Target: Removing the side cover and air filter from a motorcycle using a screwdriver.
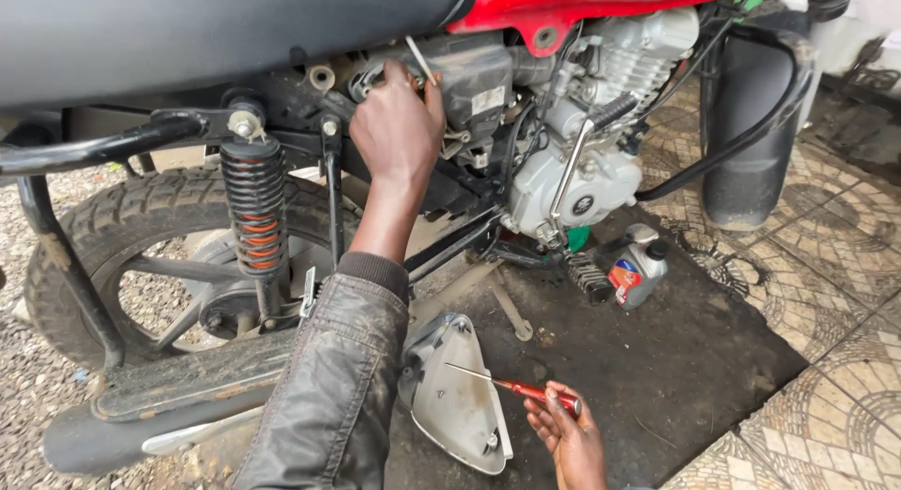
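Overhead, left hand [399, 124] grip pinching metal tool [419, 58]; right hand [568, 434] clasping screwdriver [516, 388].

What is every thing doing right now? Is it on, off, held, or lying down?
Left hand: raised to the motorcycle frame, fingers closed on a thin silver metal tool.
Right hand: palm up, loosely holding a red-handled screwdriver.
Grey plastic side cover: taken off, lying on the ground.
Grey oil bottle with dark cap: capped, upright on the ground.
Red motorcycle: parked, side uncovered.
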